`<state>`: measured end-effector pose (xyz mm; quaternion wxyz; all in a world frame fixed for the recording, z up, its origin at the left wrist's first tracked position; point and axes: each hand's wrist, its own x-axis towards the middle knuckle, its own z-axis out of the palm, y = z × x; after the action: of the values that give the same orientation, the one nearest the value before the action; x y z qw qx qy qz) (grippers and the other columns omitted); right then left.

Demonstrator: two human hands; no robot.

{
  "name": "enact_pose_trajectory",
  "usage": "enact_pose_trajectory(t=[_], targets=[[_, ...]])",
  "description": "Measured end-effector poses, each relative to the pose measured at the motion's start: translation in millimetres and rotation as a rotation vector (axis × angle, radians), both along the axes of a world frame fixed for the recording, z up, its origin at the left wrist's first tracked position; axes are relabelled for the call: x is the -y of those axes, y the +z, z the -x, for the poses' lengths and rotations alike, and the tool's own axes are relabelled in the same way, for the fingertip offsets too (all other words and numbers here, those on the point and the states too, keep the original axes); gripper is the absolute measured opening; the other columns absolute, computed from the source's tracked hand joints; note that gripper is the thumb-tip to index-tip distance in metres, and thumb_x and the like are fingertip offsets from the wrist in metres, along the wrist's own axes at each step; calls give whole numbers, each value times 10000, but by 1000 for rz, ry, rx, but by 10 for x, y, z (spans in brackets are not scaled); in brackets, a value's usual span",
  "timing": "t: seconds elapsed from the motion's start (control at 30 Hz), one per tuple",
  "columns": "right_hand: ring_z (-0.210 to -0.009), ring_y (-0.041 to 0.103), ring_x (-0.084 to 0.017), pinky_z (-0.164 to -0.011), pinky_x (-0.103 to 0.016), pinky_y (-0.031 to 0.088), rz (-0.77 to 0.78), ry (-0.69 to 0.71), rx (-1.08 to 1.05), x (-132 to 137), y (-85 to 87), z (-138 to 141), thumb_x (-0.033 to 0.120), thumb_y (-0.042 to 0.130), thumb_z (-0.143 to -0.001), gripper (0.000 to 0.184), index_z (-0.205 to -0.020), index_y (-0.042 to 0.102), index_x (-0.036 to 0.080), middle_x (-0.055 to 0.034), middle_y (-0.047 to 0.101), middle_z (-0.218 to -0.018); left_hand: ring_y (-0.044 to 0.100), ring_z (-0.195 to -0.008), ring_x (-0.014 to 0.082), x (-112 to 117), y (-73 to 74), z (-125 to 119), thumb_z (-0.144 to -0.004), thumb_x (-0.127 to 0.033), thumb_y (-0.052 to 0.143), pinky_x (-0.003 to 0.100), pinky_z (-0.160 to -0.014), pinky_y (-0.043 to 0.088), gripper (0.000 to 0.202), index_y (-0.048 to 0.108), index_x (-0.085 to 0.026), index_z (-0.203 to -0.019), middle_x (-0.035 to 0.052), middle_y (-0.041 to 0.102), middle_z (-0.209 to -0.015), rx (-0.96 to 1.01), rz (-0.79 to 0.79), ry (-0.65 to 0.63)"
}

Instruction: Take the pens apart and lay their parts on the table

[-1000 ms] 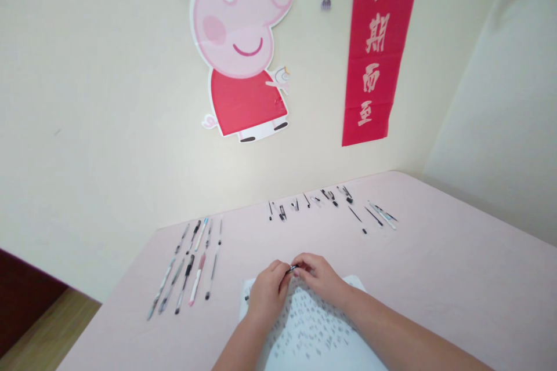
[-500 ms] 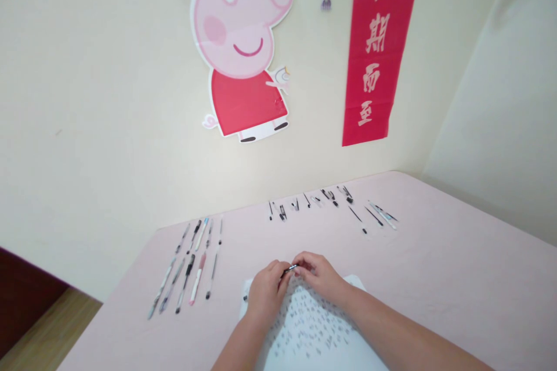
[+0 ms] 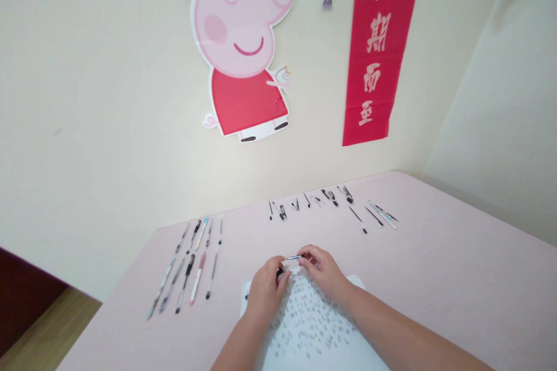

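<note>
Over the sheet of handwritten paper [image 3: 313,324], both of my hands are raised close together. My left hand [image 3: 264,290] pinches a short black pen part [image 3: 280,272] between thumb and fingers; most of it is hidden. In the fingertips of my right hand [image 3: 322,271] is a slim pen piece [image 3: 294,257], dark and silvery, with its narrow end pointing left. The two pieces are apart, with a small gap between the hands. Whether the slim piece is a refill or part of a barrel I cannot tell.
Several pens [image 3: 188,272] lie in two rows on the pink tabletop [image 3: 435,278] at the left. Along the back edge are several small groups of pen parts [image 3: 282,212], and more slim parts [image 3: 375,214] lie at the right. A wall [image 3: 130,127] stands behind the table.
My hands were touching around one dark pen piece. Now they have separated slightly, and the slim piece in my right hand shows apart from the black part in my left.
</note>
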<state>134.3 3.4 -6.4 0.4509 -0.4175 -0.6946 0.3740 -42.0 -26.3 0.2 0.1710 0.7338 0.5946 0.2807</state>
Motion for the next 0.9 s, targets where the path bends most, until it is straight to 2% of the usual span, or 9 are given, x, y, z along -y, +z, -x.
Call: enact_pose_trajectory(t=[0.17, 0.27, 0.4, 0.7, 0.9], targets=[[-776, 554, -162, -661, -272, 446, -75, -178, 31, -96, -88, -60, 239, 495, -809, 136, -849, 612, 183, -46, 591, -837, 574, -822, 176, 1, -7, -2, -811, -233, 465, 305, -740, 432, 174, 529, -195, -968, 50, 623, -894, -10, -7, 15], [-793, 549, -172, -729, -306, 439, -72, -227, 132, -141, -140, -98, 190, 518, -779, 123, -837, 626, 187, -45, 597, -836, 560, -808, 172, 12, 1, -7, -810, -205, 450, 299, -733, 422, 140, 516, -195, -933, 43, 605, -870, -16, 5, 12], [-855, 539, -202, -805, -348, 407, -62, -251, 256, -151, -147, -124, 124, 539, -729, 157, -827, 639, 194, -47, 631, -842, 540, -792, 164, 14, 21, -18, -804, -178, 435, 287, -719, 410, 100, 497, -201, -878, 30, 581, -839, -13, 19, -2], [-808, 515, -206, -748, -336, 393, -133, -290, 376, -159, -165, -143, 149, 562, -734, 88, -750, 625, 208, -38, 625, -785, 517, -783, 160, 1, -16, -9, -799, -150, 407, 286, -716, 400, 88, 463, -203, -841, 26, 542, -830, -11, -4, -46], [-830, 505, -211, -764, -348, 391, -138, -288, 396, -161, -152, -148, 128, 556, -735, 101, -770, 614, 203, -50, 607, -819, 508, -771, 157, 13, 29, -24, -792, -132, 400, 280, -703, 401, 90, 449, -206, -807, 20, 522, -812, -7, 4, -51]])
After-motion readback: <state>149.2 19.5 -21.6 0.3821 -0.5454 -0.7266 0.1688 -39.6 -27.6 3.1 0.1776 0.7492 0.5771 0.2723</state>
